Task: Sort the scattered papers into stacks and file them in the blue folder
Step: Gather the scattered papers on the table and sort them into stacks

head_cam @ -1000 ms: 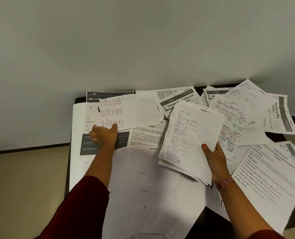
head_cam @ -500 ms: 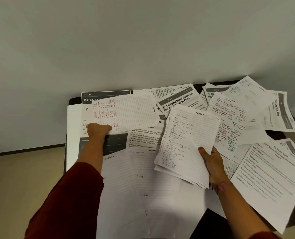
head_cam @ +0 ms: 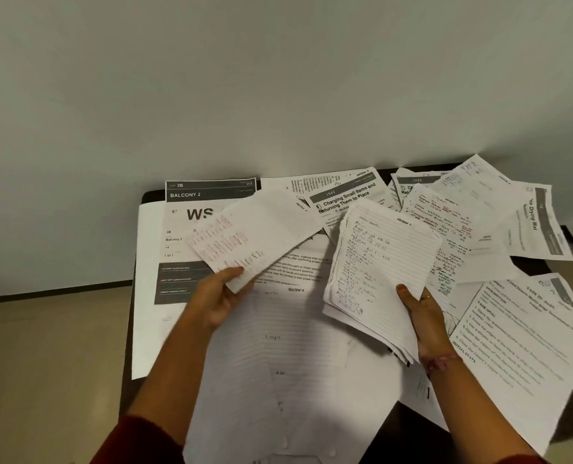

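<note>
Over the paper-strewn desk (head_cam: 129, 329): left hand (head_cam: 216, 301) pinching lined sheet (head_cam: 255, 236) by its near corner, raised; right hand (head_cam: 424, 321) gripping lined stack (head_cam: 378, 272) at lower right edge, just beside

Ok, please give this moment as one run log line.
left hand: holds red-ink sheet | right hand: holds lined stack | blue folder: unseen

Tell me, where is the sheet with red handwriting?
In the head view, the left hand pinches the red-inked lined sheet left of centre, above the "BALCONY 2" page.
</note>
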Available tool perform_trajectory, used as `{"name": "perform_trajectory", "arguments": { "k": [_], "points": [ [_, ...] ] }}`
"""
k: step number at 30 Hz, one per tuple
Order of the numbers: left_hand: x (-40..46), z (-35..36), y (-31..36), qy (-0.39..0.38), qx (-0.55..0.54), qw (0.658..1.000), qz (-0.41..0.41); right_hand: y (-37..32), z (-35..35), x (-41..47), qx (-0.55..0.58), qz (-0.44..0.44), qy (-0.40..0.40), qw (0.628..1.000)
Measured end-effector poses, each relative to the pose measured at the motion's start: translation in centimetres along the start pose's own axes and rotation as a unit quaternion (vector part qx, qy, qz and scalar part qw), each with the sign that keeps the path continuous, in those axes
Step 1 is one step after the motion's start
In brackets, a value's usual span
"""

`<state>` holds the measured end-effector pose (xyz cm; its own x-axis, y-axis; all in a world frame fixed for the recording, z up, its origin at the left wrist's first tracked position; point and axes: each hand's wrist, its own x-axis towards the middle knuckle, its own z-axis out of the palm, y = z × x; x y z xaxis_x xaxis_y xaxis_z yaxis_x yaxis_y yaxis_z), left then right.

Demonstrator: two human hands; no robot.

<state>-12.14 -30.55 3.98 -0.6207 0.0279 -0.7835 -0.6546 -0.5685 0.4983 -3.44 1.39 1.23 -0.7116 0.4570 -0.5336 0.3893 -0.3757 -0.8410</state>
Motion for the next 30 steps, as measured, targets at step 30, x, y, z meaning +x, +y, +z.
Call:
{"name": "perform_trajectory", "arguments": {
  "k": [30],
  "points": [
    [-12.1, 4.0, -22.4, -0.044, -0.089, 0.973, -0.208, 3.6, -0.3, -5.0, -0.092, 0.048, -0.127, 0.986]
  ]
}}
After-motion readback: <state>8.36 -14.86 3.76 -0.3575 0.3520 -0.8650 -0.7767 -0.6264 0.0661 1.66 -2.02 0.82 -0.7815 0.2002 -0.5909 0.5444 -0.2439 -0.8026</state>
